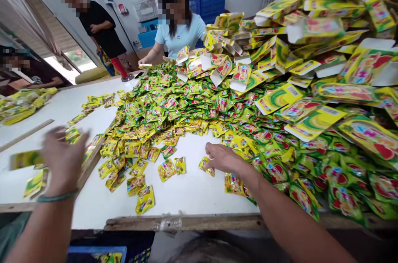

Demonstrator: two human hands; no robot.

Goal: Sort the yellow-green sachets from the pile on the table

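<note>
Head view: yellow packet (204, 164) under curled right fingers (214, 151), grip unclear; edge pinch best. Left fingers (55, 138) blurred, cannot tell.

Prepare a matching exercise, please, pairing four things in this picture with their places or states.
1. Right hand
2. Wristband
3. Left hand
4. Heaped boxes

A. Blurred, at picture left
B. Over green packets, at picture right
C. At a small yellow packet
D. Around the left arm

Pairs: 1-C; 2-D; 3-A; 4-B
</note>
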